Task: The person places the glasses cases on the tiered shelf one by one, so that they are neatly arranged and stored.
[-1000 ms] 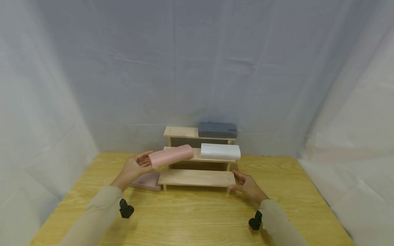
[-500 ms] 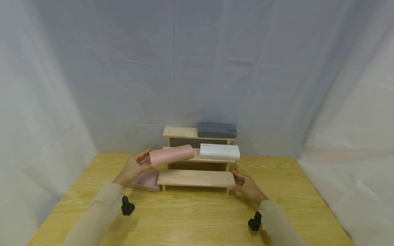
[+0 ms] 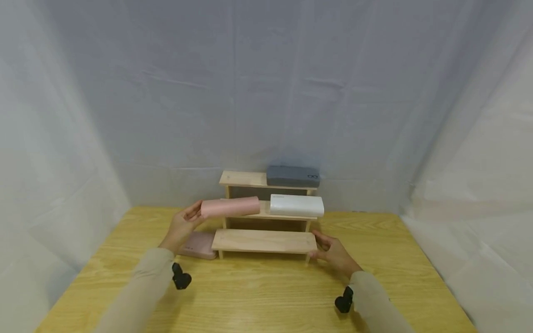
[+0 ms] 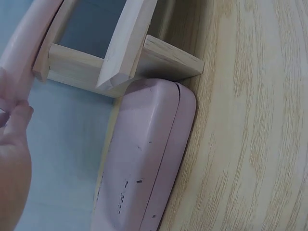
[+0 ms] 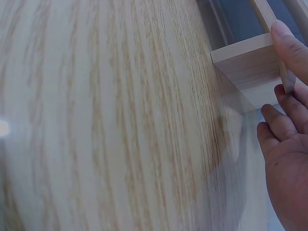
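Observation:
My left hand (image 3: 182, 227) pinches the left end of a smooth pink glasses case (image 3: 231, 206). The case lies level along the left half of the middle step of a three-step wooden stand (image 3: 264, 241); in the left wrist view, its underside is right at that board. With thumb in front and fingers behind, my right hand (image 3: 336, 255) grips the right end of the lowest step. A white glasses case (image 3: 296, 205) occupies the middle step's right half. On the top step, at the right, sits a blue-grey glasses case (image 3: 293, 176) with a small spectacles mark.
A second, duller pink case (image 4: 139, 159) with scuffed edges lies on the wooden table (image 3: 250, 296), against the stand's left side and below my left hand. Pale sheeting (image 3: 266, 92) hangs behind the stand and on both sides.
The held pink case has turned from a slant, right end higher, to nearly level along the middle step. My left hand has shifted slightly right. The right hand keeps its grip on the stand.

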Tool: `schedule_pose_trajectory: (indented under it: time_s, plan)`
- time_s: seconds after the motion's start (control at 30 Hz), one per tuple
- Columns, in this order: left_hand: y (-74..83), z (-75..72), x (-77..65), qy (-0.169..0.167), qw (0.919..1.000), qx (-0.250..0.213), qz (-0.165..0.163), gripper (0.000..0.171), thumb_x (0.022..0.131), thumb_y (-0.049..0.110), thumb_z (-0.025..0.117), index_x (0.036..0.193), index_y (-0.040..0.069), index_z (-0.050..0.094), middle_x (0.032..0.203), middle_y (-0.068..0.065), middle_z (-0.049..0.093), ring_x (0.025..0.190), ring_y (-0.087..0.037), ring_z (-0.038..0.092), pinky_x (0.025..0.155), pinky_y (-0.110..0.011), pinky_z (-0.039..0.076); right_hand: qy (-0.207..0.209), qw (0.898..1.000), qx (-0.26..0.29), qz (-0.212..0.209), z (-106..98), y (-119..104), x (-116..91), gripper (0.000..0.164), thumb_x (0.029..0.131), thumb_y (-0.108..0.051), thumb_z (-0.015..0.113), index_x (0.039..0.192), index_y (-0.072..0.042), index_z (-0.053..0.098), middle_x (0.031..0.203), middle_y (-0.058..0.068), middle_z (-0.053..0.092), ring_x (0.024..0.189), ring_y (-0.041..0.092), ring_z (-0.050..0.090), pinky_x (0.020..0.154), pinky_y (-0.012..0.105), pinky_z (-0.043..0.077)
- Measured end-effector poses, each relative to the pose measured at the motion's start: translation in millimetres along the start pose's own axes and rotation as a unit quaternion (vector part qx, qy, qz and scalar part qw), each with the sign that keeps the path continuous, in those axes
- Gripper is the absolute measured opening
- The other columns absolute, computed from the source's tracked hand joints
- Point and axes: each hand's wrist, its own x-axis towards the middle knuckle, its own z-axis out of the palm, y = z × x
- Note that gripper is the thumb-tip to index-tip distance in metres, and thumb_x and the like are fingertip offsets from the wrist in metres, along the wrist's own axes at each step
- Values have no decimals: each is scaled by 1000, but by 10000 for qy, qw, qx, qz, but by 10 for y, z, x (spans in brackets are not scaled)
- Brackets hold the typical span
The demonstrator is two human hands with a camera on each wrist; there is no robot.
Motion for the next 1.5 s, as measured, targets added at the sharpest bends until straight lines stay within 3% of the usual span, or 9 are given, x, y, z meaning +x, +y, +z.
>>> schedule_pose_trajectory:
  time_s: [0.23, 0.53, 0.77, 1.03, 1.5]
  plan:
    - [-14, 29, 15, 250, 9993, 252, -71, 60, 100, 16, 51, 151, 2, 23, 154, -19, 26, 141, -28, 28, 96, -10, 42, 39, 10000, -12, 50, -3, -15, 1, 82, 85, -24, 75, 150, -3, 29, 155, 13, 27, 142, 30, 25, 112, 47, 28]
    - [8, 182, 115, 841, 9945, 629, 56, 50, 98, 11, 55, 144, -2, 38, 143, -22, 43, 131, -29, 43, 90, -11, 46, 4, 9999, 82, 108, -8, -19, -6, 83, 84, -23, 75, 150, -4, 29, 156, 10, 26, 142, 27, 25, 112, 44, 30]
    - [8, 257, 144, 1059, 9930, 516, 57, 47, 97, 9, 57, 141, -2, 45, 140, -21, 48, 128, -28, 47, 91, -14, 47, 30, 9999, 83, 61, -10, -12, -4, 82, 84, -23, 75, 150, -4, 30, 155, 10, 27, 142, 27, 26, 111, 43, 32]
    - [5, 331, 125, 948, 9935, 616, -156, 49, 95, 17, 62, 140, 4, 49, 141, -16, 49, 130, -26, 46, 107, -38, 41, 25, 9999, 123, 82, 0, 0, -1, 82, 84, -23, 75, 150, -4, 30, 156, 11, 26, 142, 28, 25, 112, 45, 30]
    - [12, 400, 147, 954, 9926, 740, -143, 47, 95, 15, 61, 139, 3, 50, 140, -17, 50, 128, -25, 47, 103, -32, 44, 29, 9998, 165, 137, -13, 35, 10, 83, 83, -24, 76, 150, -5, 30, 156, 10, 26, 143, 27, 24, 113, 44, 28]
